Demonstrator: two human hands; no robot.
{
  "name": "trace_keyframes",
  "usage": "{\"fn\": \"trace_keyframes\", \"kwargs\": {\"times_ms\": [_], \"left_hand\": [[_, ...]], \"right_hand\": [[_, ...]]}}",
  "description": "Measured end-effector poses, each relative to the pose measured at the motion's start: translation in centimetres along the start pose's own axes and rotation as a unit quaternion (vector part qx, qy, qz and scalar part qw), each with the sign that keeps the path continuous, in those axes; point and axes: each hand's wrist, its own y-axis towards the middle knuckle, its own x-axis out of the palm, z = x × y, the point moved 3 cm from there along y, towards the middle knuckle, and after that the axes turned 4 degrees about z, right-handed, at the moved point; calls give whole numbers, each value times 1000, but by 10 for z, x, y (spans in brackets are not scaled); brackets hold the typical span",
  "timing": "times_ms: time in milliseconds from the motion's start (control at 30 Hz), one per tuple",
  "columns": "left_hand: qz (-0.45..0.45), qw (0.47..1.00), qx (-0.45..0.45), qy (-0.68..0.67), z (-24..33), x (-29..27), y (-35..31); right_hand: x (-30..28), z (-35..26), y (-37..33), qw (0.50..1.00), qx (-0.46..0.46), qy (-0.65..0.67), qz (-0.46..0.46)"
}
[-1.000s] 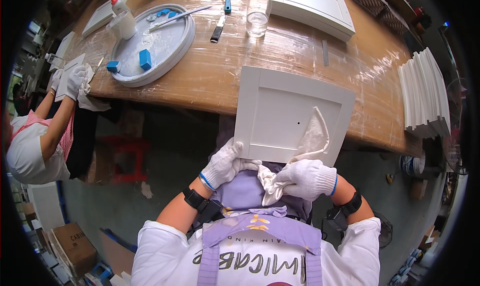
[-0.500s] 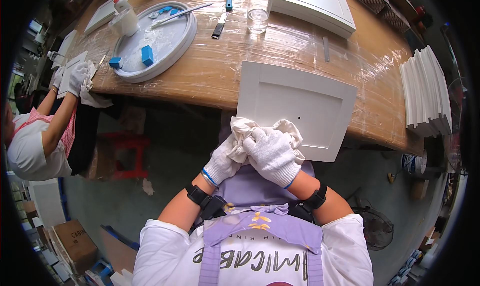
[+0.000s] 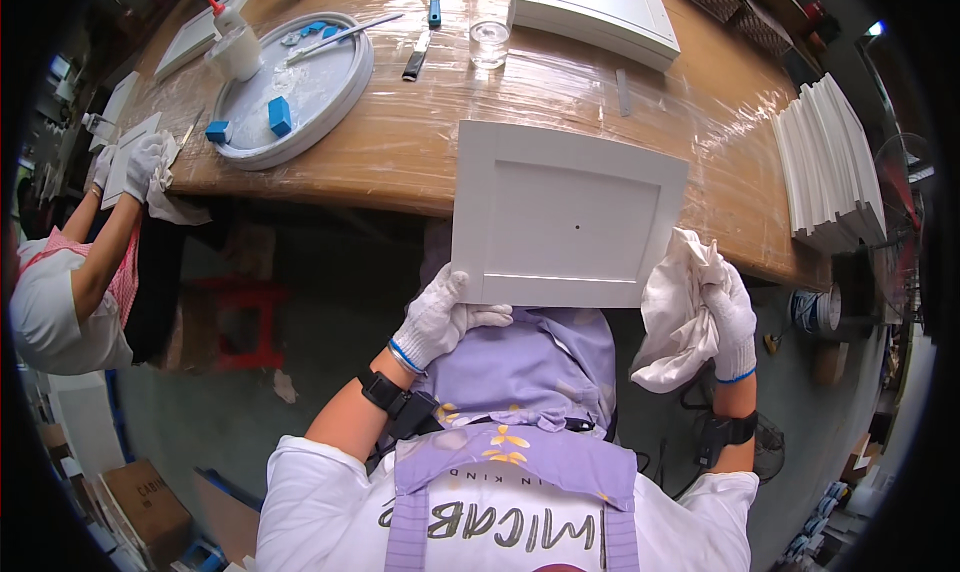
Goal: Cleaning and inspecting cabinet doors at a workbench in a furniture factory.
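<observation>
A white framed panel, like a cabinet door with a recessed middle and one small dark hole, rests partly on the table's near edge and juts out toward me. My left hand, in a white knit glove, grips its lower left corner, the thumb at the side edge and the fingers along the bottom edge. In my gloved right hand is a bunched white cloth, hanging beside the panel's lower right corner. Some right fingers are hidden behind the cloth.
On the plastic-covered table are a round tray with blue blocks, a scraper, a clear jar, a metal strip and stacked panels. More panels stand at right. A co-worker works at left.
My hands have parted: the left let go of the cloth and went to the panel's lower left corner, while the right carried the cloth to the right. The panel sits slightly differently.
</observation>
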Motion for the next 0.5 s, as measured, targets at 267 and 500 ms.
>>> {"fn": "trace_keyframes", "kwargs": {"times_ms": [267, 500], "left_hand": [[-10, 999, -10, -31, 0, 2, 0], [-22, 1000, -2, -17, 0, 2, -2]], "right_hand": [[60, -5, 1, 995, -23, -93, -12], [153, 14, -21, 768, -326, -548, -62]]}}
